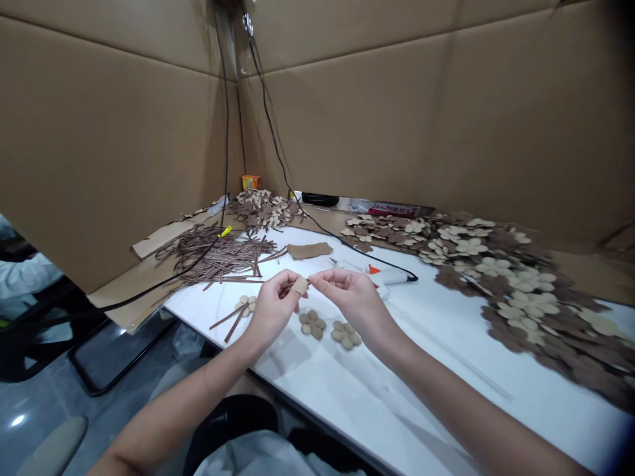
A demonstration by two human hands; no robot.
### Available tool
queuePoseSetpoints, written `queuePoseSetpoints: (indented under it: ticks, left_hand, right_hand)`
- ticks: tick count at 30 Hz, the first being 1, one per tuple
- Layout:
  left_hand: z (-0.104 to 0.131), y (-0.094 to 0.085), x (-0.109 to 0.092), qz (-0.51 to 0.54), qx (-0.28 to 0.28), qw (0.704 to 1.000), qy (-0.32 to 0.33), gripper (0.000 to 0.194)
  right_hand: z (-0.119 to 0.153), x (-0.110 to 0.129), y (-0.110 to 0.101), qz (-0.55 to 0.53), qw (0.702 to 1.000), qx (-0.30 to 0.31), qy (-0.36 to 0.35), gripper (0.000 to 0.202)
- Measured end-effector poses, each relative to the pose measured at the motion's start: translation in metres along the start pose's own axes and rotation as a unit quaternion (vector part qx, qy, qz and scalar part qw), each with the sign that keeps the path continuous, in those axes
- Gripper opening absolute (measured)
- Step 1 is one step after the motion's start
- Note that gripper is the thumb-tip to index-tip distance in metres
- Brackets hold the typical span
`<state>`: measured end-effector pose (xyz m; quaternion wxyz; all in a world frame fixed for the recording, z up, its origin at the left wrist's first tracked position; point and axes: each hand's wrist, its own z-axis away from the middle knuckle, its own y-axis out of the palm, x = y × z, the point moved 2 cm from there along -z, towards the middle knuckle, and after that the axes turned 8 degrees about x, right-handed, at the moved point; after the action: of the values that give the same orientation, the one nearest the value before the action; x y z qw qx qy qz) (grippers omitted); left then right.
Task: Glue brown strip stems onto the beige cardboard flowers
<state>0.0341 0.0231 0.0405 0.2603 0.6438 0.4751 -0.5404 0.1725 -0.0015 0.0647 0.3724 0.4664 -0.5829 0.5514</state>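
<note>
My left hand [272,305] is closed on a thin brown strip [286,288], part of which shows between its fingers. A tan band [300,285] wraps one of its fingertips. Pressed together beside it, the fingertips of my right hand [350,291] pinch the strip's end, mostly hidden. On the white table just below my hands lie two olive-tan, five-petal flower pieces [312,324] [346,334]. A paler flower [246,305] sits left of my left hand, with loose brown strips [232,320] crossing near it.
A heap of brown strips [218,251] covers the left side. Felt-like flower shapes pile up at the right [526,291] and back [262,208]. Behind my right hand lies a white glue gun [391,275] with a black cord [322,228]. Cardboard walls [421,119] enclose the table.
</note>
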Motion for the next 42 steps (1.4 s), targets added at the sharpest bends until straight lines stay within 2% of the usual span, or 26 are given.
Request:
queuePoseSetpoints:
  ticks: [2, 3, 5, 7, 8, 10, 12, 15, 20, 25, 30, 33, 38, 42]
  left_hand:
    - [-0.002, -0.010, 0.003, -0.032, 0.037, 0.999, -0.004, 0.021]
    - [-0.004, -0.015, 0.004, -0.048, 0.067, 0.997, -0.008, 0.020]
    - [-0.011, -0.025, 0.008, -0.076, 0.147, 0.986, -0.018, 0.017]
    - [-0.021, -0.030, 0.013, -0.100, 0.236, 0.966, -0.033, 0.014]
    - [-0.027, -0.031, 0.015, -0.112, 0.277, 0.953, -0.039, 0.012]
    - [-0.037, -0.029, 0.021, -0.135, 0.345, 0.927, -0.047, 0.008]
    - [-0.045, -0.024, 0.025, -0.156, 0.388, 0.907, -0.048, 0.008]
    - [-0.051, -0.015, 0.028, -0.181, 0.423, 0.887, -0.050, 0.010]
    - [-0.053, -0.009, 0.032, -0.206, 0.441, 0.870, -0.074, 0.011]
    - [-0.056, -0.006, 0.034, -0.210, 0.451, 0.862, -0.098, 0.010]
    - [-0.058, -0.004, 0.030, -0.241, 0.449, 0.855, -0.097, 0.013]
    - [-0.056, -0.004, 0.028, -0.265, 0.452, 0.846, -0.091, 0.018]
    - [-0.053, -0.004, 0.030, -0.285, 0.433, 0.853, -0.053, 0.026]
    - [-0.051, -0.003, 0.028, -0.305, 0.418, 0.854, -0.046, 0.028]
  right_hand:
    - [0.008, 0.000, -0.003, 0.127, 0.991, -0.046, -0.018, 0.025]
    - [0.015, 0.001, -0.003, 0.214, 0.973, -0.076, -0.045, 0.025]
    - [0.035, 0.002, 0.000, 0.387, 0.904, -0.117, -0.136, 0.025]
    - [0.059, -0.002, 0.011, 0.496, 0.833, -0.093, -0.226, 0.026]
    - [0.069, -0.006, 0.017, 0.527, 0.809, -0.080, -0.246, 0.026]
    - [0.085, -0.017, 0.027, 0.565, 0.787, -0.056, -0.243, 0.027]
    - [0.093, -0.027, 0.034, 0.577, 0.785, -0.044, -0.222, 0.029]
    - [0.092, -0.038, 0.035, 0.569, 0.796, -0.023, -0.203, 0.031]
    - [0.087, -0.042, 0.028, 0.541, 0.815, -0.010, -0.206, 0.030]
    - [0.086, -0.037, 0.022, 0.514, 0.832, 0.004, -0.207, 0.031]
    - [0.080, -0.030, 0.013, 0.544, 0.808, -0.039, -0.222, 0.030]
    - [0.074, -0.032, 0.013, 0.553, 0.804, -0.022, -0.215, 0.031]
    - [0.069, -0.039, 0.017, 0.576, 0.791, 0.028, -0.205, 0.034]
    - [0.069, -0.043, 0.017, 0.582, 0.786, 0.039, -0.205, 0.037]
